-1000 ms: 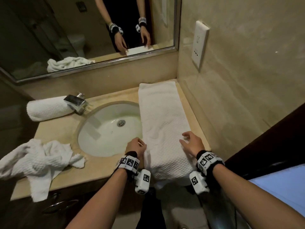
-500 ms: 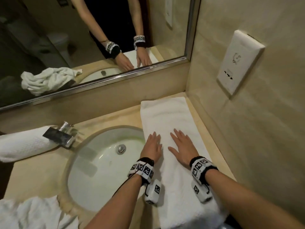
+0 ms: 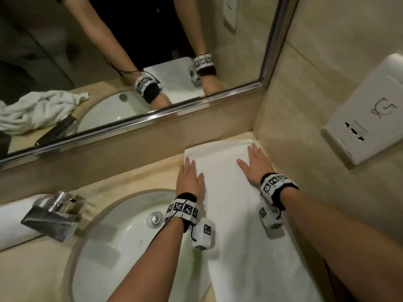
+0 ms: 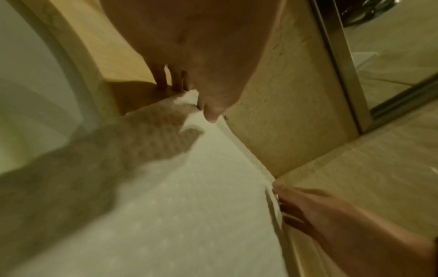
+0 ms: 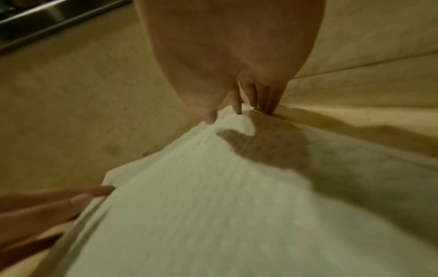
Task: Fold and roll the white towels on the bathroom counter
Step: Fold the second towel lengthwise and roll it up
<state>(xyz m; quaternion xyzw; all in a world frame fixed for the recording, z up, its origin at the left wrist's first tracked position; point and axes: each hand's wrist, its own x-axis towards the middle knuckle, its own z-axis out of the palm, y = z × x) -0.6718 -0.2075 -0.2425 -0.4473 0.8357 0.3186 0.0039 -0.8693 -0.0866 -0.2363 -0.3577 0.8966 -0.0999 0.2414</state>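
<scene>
towel (image 3: 226,203): folded strip flat on counter (image 3: 32,269), at 3 o'clock of sink (image 3: 122,243) | left hand (image 3: 189,179): fingers straight, flat on towel's 9 o'clock edge | right hand (image 3: 256,164): fingers spread, flat near far 1 o'clock corner | rolled towel (image 3: 11,223): 9 o'clock, behind faucet (image 3: 50,216) | mirror (image 3: 265,68): 12 o'clock

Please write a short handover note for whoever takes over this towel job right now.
Left hand: flat, fingers straight, at the folded towel's left edge near its far end.
Right hand: flat on its far right corner, by the wall.
The towel lies in a long strip right of the sink, near end hanging over the counter's front.
Done: one rolled towel sits behind the faucet.
Left: roll this strip.
</scene>
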